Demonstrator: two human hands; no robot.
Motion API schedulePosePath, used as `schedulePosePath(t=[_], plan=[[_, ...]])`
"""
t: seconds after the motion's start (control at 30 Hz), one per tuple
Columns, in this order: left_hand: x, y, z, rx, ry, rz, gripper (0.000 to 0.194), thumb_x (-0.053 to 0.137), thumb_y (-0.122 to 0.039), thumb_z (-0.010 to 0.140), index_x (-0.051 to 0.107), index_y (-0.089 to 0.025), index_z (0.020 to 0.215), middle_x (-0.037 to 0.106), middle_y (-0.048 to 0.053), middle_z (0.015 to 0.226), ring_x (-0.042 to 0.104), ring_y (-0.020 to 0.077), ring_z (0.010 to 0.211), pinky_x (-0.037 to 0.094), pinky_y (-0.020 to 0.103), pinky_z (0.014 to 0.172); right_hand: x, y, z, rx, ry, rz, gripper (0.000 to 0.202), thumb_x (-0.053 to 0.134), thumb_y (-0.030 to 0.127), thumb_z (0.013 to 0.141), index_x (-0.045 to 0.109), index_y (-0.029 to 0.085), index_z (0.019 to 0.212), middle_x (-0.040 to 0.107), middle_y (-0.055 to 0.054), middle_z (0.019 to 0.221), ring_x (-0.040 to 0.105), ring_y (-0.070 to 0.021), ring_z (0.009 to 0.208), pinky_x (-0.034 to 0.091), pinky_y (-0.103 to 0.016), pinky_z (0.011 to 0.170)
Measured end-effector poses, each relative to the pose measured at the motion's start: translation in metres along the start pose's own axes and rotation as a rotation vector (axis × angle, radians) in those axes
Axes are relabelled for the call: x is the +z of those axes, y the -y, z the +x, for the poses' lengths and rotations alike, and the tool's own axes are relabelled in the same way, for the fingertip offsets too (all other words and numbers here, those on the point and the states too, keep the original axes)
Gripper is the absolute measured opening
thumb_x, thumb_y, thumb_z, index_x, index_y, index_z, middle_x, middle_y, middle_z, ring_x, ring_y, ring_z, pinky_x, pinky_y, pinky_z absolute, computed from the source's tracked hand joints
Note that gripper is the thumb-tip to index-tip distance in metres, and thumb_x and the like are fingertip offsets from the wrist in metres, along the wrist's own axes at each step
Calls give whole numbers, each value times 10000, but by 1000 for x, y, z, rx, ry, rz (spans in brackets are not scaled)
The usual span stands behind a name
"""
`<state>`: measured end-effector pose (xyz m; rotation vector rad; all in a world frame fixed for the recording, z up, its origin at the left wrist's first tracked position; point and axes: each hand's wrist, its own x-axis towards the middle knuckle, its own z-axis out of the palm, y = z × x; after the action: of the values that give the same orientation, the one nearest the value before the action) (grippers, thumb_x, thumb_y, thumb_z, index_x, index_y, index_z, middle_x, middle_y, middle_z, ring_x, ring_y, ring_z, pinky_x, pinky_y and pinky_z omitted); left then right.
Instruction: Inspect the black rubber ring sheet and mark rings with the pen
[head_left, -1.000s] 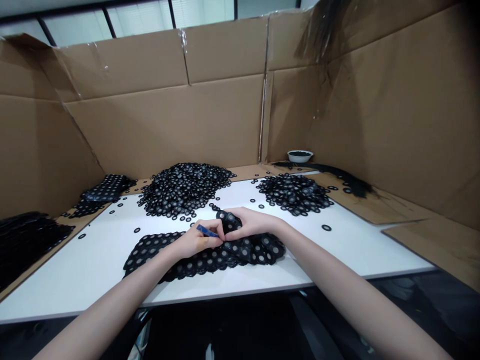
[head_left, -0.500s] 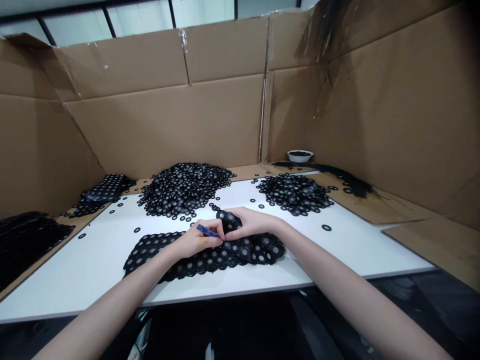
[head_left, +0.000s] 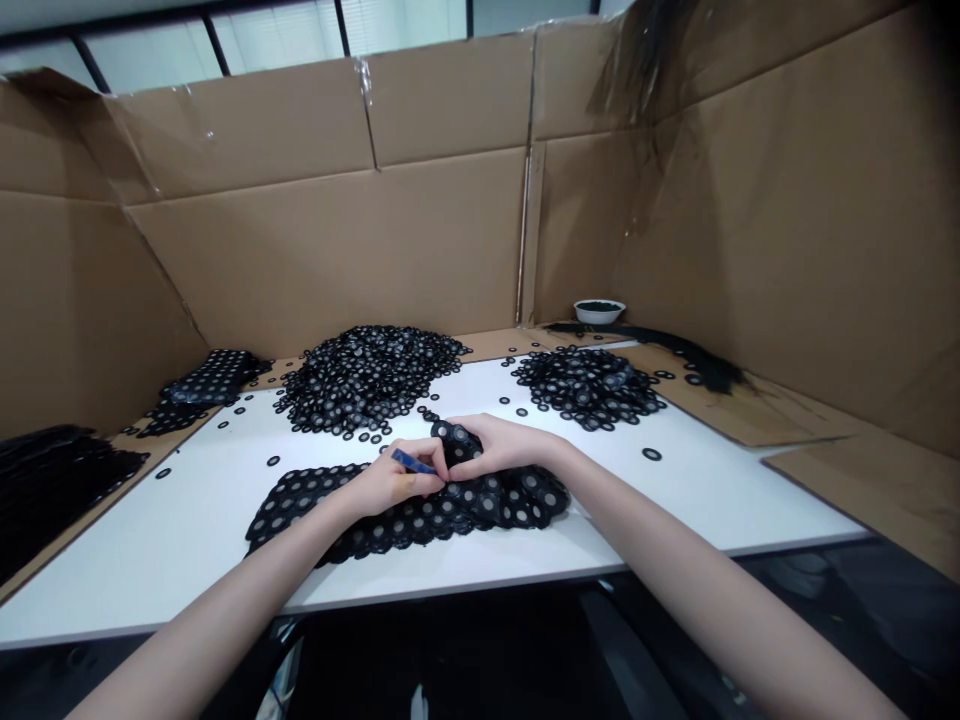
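Observation:
A sheet of joined black rings (head_left: 300,492) lies on the white board, its right part bunched and folded up. My left hand (head_left: 397,484) is closed around a slim blue-handled tool (head_left: 411,461), whose tip is hidden by the fingers. A tan patch shows near the base of that thumb. Pinched in my right hand (head_left: 501,446) is the raised fold of the ring sheet. Both hands' fingertips meet at this fold, and what lies between them is too small to make out.
Behind the hands rise a large heap of loose black rings (head_left: 360,375) and a smaller heap (head_left: 589,388). Folded ring sheets (head_left: 214,378) and a dark stack (head_left: 60,485) lie left. A white bowl (head_left: 598,314) and black strands (head_left: 675,348) sit back right. Cardboard walls (head_left: 330,250) enclose the white board (head_left: 135,560).

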<state>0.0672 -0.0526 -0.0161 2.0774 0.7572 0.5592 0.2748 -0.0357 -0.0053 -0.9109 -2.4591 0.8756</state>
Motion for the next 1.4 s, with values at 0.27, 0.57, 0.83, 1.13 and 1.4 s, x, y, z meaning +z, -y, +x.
schedulePosePath(t=[0.27, 0.57, 0.83, 1.13, 1.4], plan=[[-1, -1, 0, 5, 4, -6, 54, 541, -173, 718, 578, -145, 745, 513, -21, 649, 446, 112, 630, 333, 211, 600, 0, 1, 0, 2, -2, -8, 370, 661, 376, 673, 552, 184, 970, 620, -20, 961, 559, -206, 859, 417, -282, 734], [0, 0, 0, -1, -4, 2, 52, 539, -177, 717, 570, -140, 735, 502, -23, 652, 428, 105, 622, 321, 205, 585, 1, -2, 1, 9, -11, -10, 416, 665, 410, 666, 547, 185, 994, 616, -22, 975, 559, -208, 864, 416, -284, 734], [0, 0, 0, -2, 2, -4, 49, 541, -163, 721, 575, -141, 749, 513, -22, 666, 435, 105, 631, 324, 205, 588, 1, -2, 1, 12, -10, -26, 405, 659, 421, 666, 543, 180, 970, 612, -19, 940, 554, -202, 831, 413, -280, 710], [0, 0, 0, 11, 9, -8, 51, 535, -157, 724, 574, -141, 753, 520, -20, 678, 445, 105, 639, 328, 208, 598, 1, -2, 1, -2, -7, -49, 357, 653, 425, 675, 528, 177, 899, 587, -10, 864, 536, -184, 777, 404, -264, 659], [-1, -2, 0, 1, 14, 16, 62, 525, -167, 731, 576, -143, 757, 517, -21, 667, 443, 107, 628, 329, 211, 591, 1, -2, 1, -5, -2, -72, 360, 645, 429, 686, 530, 180, 919, 590, -8, 880, 534, -180, 774, 400, -265, 655]])
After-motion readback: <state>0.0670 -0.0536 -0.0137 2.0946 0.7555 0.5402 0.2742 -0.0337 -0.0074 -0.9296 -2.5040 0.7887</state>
